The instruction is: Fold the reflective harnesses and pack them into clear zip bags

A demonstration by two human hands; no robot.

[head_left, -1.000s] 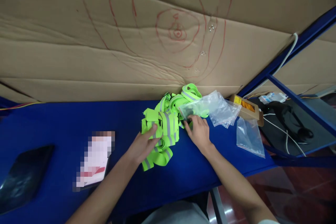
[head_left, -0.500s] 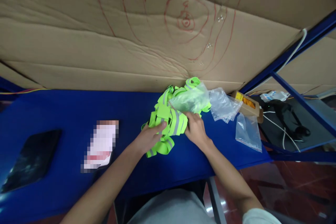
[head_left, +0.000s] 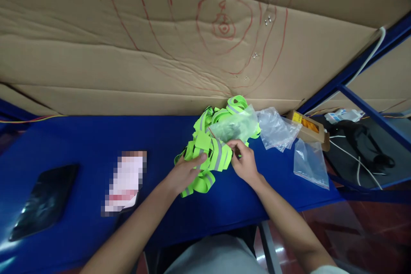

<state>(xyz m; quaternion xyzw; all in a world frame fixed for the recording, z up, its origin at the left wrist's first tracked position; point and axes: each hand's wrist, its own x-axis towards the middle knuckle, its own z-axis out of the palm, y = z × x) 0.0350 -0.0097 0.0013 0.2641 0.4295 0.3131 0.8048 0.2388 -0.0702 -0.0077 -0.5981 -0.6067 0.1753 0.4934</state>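
Neon-green fabric straps w/ grey stripes, bunched in a bundle, sit at the person's 12 o'clock. L hand, at bundle's 8, grips it, thumb on top; R hand, at its 3, fingers curled, can't tell from here if pinching anything. Prob. tidying folds; next move calls for firm L grip, fine R fingertip work, I'd say. Forearms slant in from 7 & 5. Clear plastic bag at bundle's 1.

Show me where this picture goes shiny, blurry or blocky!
In the head view, light glints off the floor and the black slab; also in the head view, blocky squares cover the pale screen, while the green straps stand out bright but slightly soft.
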